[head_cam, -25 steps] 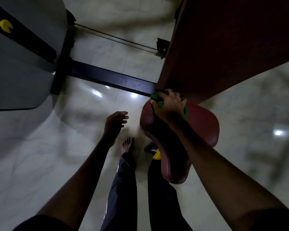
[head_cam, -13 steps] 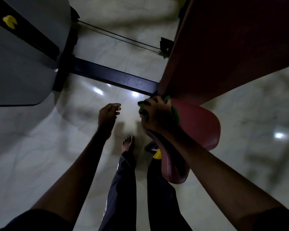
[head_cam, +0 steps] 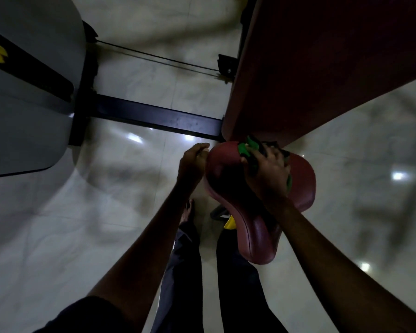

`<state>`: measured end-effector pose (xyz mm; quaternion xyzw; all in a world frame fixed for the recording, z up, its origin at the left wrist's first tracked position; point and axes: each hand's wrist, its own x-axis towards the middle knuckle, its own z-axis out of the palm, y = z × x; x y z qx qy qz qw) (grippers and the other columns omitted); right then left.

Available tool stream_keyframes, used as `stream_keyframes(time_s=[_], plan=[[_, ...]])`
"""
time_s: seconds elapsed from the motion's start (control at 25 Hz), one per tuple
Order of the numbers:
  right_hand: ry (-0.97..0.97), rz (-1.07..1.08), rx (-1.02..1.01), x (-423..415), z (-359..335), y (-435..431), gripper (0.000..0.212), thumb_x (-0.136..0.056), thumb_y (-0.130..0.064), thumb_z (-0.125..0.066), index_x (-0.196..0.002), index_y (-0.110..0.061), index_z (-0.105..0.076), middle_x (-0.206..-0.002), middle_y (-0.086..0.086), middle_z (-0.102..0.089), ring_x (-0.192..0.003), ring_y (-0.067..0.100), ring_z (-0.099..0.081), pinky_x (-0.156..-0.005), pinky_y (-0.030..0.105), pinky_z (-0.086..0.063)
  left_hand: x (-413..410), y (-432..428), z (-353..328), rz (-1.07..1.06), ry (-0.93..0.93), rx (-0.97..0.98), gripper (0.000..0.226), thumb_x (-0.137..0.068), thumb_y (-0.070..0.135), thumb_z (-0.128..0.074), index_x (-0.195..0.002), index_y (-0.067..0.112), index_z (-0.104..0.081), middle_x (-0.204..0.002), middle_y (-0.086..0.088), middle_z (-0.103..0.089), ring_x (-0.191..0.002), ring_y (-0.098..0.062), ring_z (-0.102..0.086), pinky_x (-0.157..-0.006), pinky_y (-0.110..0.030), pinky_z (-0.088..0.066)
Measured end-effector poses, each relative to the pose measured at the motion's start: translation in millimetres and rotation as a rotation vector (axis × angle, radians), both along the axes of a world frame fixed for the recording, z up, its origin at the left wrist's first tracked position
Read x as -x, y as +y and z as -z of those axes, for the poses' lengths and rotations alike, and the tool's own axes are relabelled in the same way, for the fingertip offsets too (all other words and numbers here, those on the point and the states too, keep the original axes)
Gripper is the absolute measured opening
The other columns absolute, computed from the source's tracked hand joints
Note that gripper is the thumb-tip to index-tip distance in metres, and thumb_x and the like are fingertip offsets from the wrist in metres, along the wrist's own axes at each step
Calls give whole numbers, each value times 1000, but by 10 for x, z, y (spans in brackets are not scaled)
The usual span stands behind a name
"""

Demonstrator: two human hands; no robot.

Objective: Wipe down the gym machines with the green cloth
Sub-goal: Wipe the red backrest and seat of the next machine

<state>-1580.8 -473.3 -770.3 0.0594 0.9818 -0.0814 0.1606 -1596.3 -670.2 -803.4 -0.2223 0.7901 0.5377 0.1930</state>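
Fingers (head_cam: 251,161) of right hand (head_cam: 268,169) spread flat, pressing green cloth (head_cam: 246,147) onto the far end of red seat (head_cam: 300,188). Just left of them, left hand (head_cam: 193,159) loosely curled, empty, touching the seat's edge. Beyond the fingertips, red backrest (head_cam: 322,68) and black bar (head_cam: 154,115).

Two hands (head_cam: 193,162), one green cloth (head_cam: 246,150), two red pads (head_cam: 262,207), and seemingly two machine cables (head_cam: 159,58).
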Motion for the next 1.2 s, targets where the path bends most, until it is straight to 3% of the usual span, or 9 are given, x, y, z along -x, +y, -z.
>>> stream_keyframes(time_s=[0.2, 0.36, 0.56, 0.68, 0.8, 0.92, 1.0, 1.08, 1.2], plan=[[63, -181, -6, 334, 155, -14, 42, -88, -59, -56, -122, -37, -66, -133, 1, -61, -122, 31, -53, -96, 50, -38, -63, 169, -31, 120, 146, 148, 30, -95, 20, -64, -121, 4, -65, -117, -16, -65, -106, -27, -63, -89, -32, -51], [-10, 45, 27, 394, 129, 255, 45, -88, -61, -53, -125, -38, -65, -136, -2, -57, -124, 29, -49, -101, 49, -37, 39, 258, -61, 451, 337, 304, 39, -86, 1, -62, -124, -10, -61, -124, -28, -63, -117, -43, -60, -103, -49, -47], [133, 139, -56, -58, 112, 448, 44, -89, -54, -52, -128, -37, -62, -134, 2, -59, -116, 34, -54, -91, 50, -46, 74, 565, -84, 735, 319, 352, 64, -81, 41, -57, -120, -10, -63, -123, -29, -64, -115, -43, -62, -101, -50, -47], [106, 96, -10, 198, 177, 610, 48, -87, -60, -47, -123, -36, -67, -130, -1, -62, -113, 31, -56, -92, 46, -45, 109, 621, -54, 775, 308, 397, 69, -77, 43, -65, -121, -11, -63, -123, -31, -63, -114, -46, -62, -100, -53, -46], [130, 297, -6, 156, 131, 686, 50, -85, -56, -47, -123, -31, -67, -123, 5, -64, -111, 36, -57, -89, 47, -48, 167, 727, -182, 875, 258, 402, 68, -79, 22, -80, -133, -10, -54, -138, -31, -52, -129, -44, -51, -112, -44, -33], [191, 355, 106, -245, 39, 620, 53, -86, -48, -44, -127, -22, -66, -129, 13, -62, -116, 39, -57, -101, 49, -43, 221, 893, -260, 1001, 271, 346, 76, -91, 27, -69, -151, 0, -32, -158, -19, -29, -148, -30, -26, -119, -28, -9], [249, 228, 200, -321, 20, 736, 43, -91, -43, -52, -126, -25, -67, -134, 5, -62, -119, 32, -58, -103, 45, -43, 287, 970, -265, 1023, 227, 326, 78, -92, 29, -67, -154, 4, -27, -162, -15, -24, -150, -25, -21, -119, -26, -9], [283, 51, 192, -167, 46, 1006, 36, -91, -45, -60, -124, -33, -68, -130, -4, -65, -108, 25, -61, -88, 39, -48, 342, 1027, -298, 1007, 194, 319, 84, -88, 33, -72, -154, 6, -27, -162, -13, -24, -150, -24, -21, -118, -26, -12], [190, 188, 178, 50, 98, 1228, 40, -85, -51, -58, -119, -34, -70, -119, 0, -67, -102, 32, -63, -80, 40, -52, 357, 1148, -367, 1051, 160, 335, 93, -85, 38, -74, -156, 5, -23, -163, -14, -19, -151, -25, -17, -119, -28, -12]])
